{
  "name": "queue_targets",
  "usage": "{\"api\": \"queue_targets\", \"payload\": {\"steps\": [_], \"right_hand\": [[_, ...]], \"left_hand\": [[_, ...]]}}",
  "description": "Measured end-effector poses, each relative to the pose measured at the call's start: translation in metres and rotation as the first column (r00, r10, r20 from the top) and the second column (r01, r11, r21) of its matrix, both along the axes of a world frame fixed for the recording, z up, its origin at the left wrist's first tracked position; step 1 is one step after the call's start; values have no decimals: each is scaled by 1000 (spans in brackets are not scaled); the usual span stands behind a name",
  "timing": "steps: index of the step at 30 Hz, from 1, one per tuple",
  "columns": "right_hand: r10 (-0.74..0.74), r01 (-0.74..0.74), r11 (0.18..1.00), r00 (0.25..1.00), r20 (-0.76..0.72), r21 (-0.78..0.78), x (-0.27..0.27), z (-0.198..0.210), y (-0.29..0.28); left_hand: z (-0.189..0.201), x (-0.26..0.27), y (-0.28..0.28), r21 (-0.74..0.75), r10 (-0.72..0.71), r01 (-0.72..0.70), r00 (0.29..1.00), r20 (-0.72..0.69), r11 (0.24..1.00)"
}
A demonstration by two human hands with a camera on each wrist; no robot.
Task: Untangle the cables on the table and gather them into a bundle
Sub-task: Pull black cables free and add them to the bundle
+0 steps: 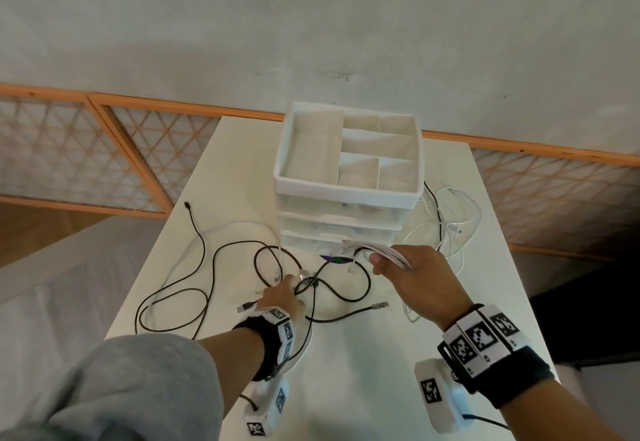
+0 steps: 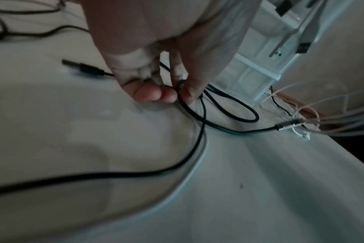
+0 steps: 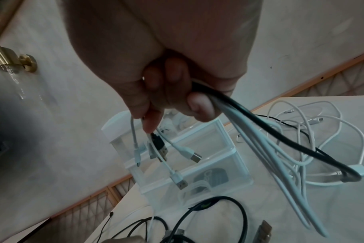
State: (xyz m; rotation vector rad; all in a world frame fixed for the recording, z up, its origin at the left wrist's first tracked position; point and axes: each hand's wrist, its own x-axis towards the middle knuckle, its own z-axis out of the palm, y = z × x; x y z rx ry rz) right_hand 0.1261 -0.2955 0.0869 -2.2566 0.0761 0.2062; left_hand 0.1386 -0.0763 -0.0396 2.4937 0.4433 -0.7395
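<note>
Several black cables [image 1: 207, 264] lie tangled across the white table [image 1: 363, 371]. My left hand [image 1: 282, 293] reaches into the tangle near the middle and pinches a black cable [image 2: 189, 108] between thumb and fingers [image 2: 154, 93]. My right hand [image 1: 408, 274] is raised in front of the drawer unit and grips a bundle of white cables [image 1: 381, 252] with one black cable [image 3: 280, 131] among them; their plug ends [image 3: 177, 152] stick out past the fingers [image 3: 199, 105]. More white cables [image 1: 457, 226] trail from it to the table's right side.
A white drawer unit [image 1: 346, 181] with an open compartment tray on top stands at the table's middle back. A loose plug end [image 1: 379, 305] lies between my hands. The table's edges drop off left and right; a lattice panel [image 1: 86, 153] lines the wall behind.
</note>
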Motion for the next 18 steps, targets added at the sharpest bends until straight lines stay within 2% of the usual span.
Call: {"api": "queue_targets", "payload": {"steps": [3,6,8,10,12,14,15,16,18], "right_hand": [[11,-10,1000,1000,17,-27,3,0,1],[21,-22,1000,998,58,20,6,5,2],[41,-50,995,994,104,88,6,14,9],[135,-155,979,979,152,135,8,23,21],[231,-254,961,955,186,111,13,24,28],[277,-289,956,945,176,48,18,25,31],[280,-289,957,942,184,26,20,26,30],[276,-286,958,938,212,16,20,29,28],[250,-268,963,921,298,20,22,35,20]], "left_hand": [[16,0,2,17,-85,84,995,58,996],[51,7,3,-50,-128,151,941,313,987],[80,8,2,-125,-160,250,858,488,960],[110,6,-1,-182,-167,358,753,637,916],[131,5,-4,-192,-148,433,636,758,881],[142,6,-4,-163,-157,467,572,805,869],[143,6,-2,-145,-178,470,576,798,871],[142,7,2,-143,-203,467,614,763,872],[133,7,12,-273,-204,436,775,598,858]]}}
